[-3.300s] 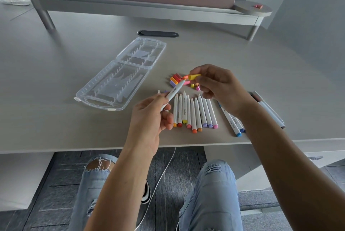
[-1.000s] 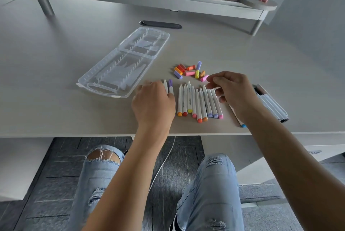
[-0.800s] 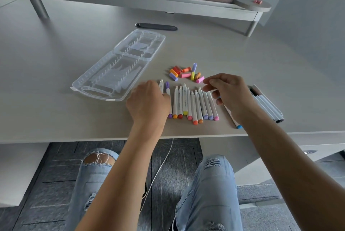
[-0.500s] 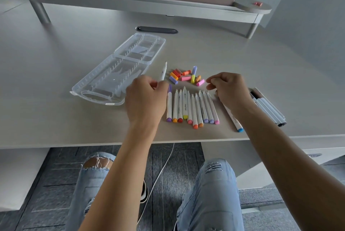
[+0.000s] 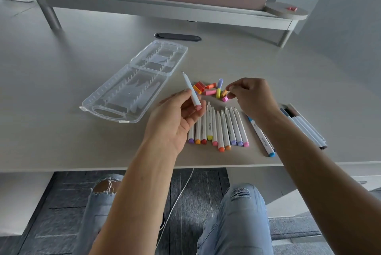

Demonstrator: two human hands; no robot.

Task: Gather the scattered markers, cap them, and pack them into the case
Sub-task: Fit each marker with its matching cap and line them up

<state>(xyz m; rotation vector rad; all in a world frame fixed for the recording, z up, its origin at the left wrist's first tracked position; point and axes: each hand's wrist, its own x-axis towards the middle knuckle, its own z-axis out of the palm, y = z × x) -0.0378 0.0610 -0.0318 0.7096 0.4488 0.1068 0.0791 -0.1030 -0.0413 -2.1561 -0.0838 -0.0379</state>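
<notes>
Head view: left hand (image 5: pixel 173 123) has lifted an uncapped marker (image 5: pixel 191 90); right-hand fingers (image 5: pixel 232 91) now pinch a pink cap (image 5: pixel 225 98).

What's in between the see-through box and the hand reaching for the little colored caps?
In the head view, the uncapped marker held up by the left hand sits between the clear case and the right hand, along with most of the loose caps.
</notes>
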